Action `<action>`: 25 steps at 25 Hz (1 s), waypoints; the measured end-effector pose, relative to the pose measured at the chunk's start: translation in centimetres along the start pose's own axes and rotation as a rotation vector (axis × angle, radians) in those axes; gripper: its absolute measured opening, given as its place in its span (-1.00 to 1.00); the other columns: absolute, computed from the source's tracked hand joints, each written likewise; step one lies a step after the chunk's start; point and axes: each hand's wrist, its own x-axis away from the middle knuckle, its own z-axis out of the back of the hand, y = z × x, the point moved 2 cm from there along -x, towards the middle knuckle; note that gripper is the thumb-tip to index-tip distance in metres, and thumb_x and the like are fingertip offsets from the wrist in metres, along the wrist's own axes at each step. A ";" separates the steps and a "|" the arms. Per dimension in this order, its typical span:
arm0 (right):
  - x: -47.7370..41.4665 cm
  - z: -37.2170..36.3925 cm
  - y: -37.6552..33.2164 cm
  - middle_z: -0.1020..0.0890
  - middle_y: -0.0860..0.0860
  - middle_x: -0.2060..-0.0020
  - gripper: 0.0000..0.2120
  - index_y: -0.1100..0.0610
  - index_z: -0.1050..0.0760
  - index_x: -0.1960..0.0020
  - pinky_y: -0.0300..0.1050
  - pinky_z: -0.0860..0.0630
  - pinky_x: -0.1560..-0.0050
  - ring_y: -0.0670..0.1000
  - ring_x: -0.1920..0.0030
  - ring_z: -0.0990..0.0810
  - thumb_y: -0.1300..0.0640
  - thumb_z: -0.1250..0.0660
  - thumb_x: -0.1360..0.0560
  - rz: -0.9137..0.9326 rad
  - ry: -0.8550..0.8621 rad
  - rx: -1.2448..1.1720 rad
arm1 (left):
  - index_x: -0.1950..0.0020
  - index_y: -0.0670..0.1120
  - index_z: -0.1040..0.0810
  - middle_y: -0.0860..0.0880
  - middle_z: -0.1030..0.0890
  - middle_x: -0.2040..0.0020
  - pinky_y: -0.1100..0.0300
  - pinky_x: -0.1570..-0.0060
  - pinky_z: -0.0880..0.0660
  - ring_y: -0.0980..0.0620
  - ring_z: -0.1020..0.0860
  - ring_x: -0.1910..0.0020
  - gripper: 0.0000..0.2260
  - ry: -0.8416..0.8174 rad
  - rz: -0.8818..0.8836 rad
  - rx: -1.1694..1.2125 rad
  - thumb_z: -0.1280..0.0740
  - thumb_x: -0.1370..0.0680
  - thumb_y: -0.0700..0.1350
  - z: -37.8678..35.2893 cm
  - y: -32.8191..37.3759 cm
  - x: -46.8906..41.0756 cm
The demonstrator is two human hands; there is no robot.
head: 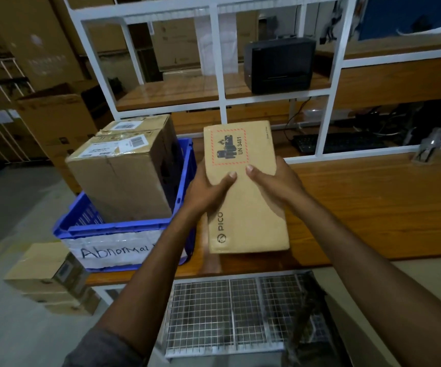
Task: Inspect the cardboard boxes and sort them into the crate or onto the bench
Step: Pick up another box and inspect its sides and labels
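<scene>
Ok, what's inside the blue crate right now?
Two labelled cardboard boxes: a front box and a rear box behind it, both rising above the crate rim. They cover the crate floor, so anything beneath them is hidden. The held PICO box is outside it.

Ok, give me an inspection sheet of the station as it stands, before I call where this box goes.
Surface: wooden bench, crate at its left end.
Job's things: flat cardboard box with a UN 3481 battery mark, held over the bench; blue crate labelled "Abnormal", holding two larger cardboard boxes.
Clutter: small metallic object at the bench's far right, too blurred to identify.
Hands: left hand and right hand both grip the flat box, thumbs on top.
Cables: black cable hanging behind the bench.
Surroundings: white frame, black printer, keyboard, wire mesh shelf below, stacked boxes on the floor.
</scene>
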 end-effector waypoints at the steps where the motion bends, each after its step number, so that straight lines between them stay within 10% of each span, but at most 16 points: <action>1: 0.5 -0.1 1.1 -0.64 -0.14 -0.22 -0.31 -0.13 -0.41 -0.39 0.10 -0.58 -0.20 0.02 -0.18 -0.62 -0.42 -0.43 -0.38 -0.030 -0.040 -0.029 | -0.55 0.09 -0.33 0.13 -0.60 -0.35 0.04 -0.26 -0.59 0.17 -0.62 -0.24 -0.34 -0.041 0.024 0.012 -0.51 -0.54 0.21 -0.1 -1.2 0.6; 15: 1.7 -1.1 4.1 -0.62 -0.17 -0.17 -0.32 -0.07 -0.40 -0.44 -0.02 -0.57 -0.08 -0.07 -0.15 -0.61 -0.21 -0.55 -0.42 -0.020 -0.055 -0.135 | -0.59 0.09 -0.29 0.17 -0.57 -0.30 0.24 0.00 -0.60 0.09 -0.63 -0.23 -0.34 0.004 0.031 0.035 -0.51 -0.57 0.10 -1.4 -3.1 2.2; 25: 2.9 -0.8 4.2 -0.60 -0.14 -0.12 -0.40 -0.03 -0.37 -0.41 0.00 -0.58 -0.10 -0.03 -0.15 -0.60 -0.06 -0.54 -0.46 -0.080 -0.114 -0.177 | -0.58 0.13 -0.29 0.18 -0.60 -0.28 -0.03 -0.22 -0.64 0.16 -0.63 -0.22 -0.26 -0.067 0.077 0.087 -0.59 -0.49 0.10 -1.6 -3.9 3.4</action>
